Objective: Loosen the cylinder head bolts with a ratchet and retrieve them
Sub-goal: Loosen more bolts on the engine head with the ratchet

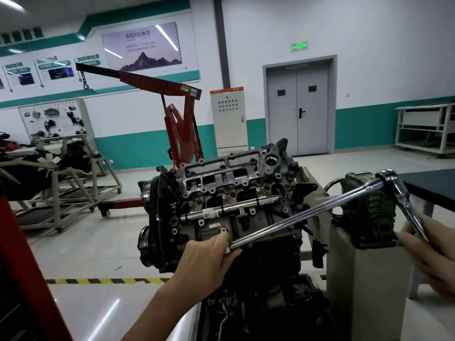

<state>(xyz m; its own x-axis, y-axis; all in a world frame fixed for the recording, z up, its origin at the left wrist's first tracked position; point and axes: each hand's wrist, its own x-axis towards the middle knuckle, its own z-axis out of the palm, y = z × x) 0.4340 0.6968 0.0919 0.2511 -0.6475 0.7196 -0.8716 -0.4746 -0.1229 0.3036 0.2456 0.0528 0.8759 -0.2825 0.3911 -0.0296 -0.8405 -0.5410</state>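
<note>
The person holds the tool up in the air, in front of the engine [221, 217], and it does not touch any part of it. The right hand [428, 252] grips the handle of the ratchet [403, 200], with its fingers curled round the low end. The ratchet's round top is up high, near the left corner of the green worktop [430, 185]. A long shiny bar [307, 217] comes out of that top and slopes down to the left, across the side of the engine. The left hand [209, 262] pinches the far tip of the bar between thumb and curled fingers. I cannot tell if a socket is on that tip, because the hand hides it. The head [221, 178] sits on top of the engine, well above the tip of the bar. Small dark bolts [222, 167] show along its top, but I cannot tell which ones hold the head down. No bolt is in a hand, and I see no loose bolt lying about. So the job looks like it is just at the start: the tool is being made ready. All the rest is left to do: put the tip on a bolt, turn it loose, do the others, and lift them out. A red hoist [182, 114] stands behind the engine.
</note>
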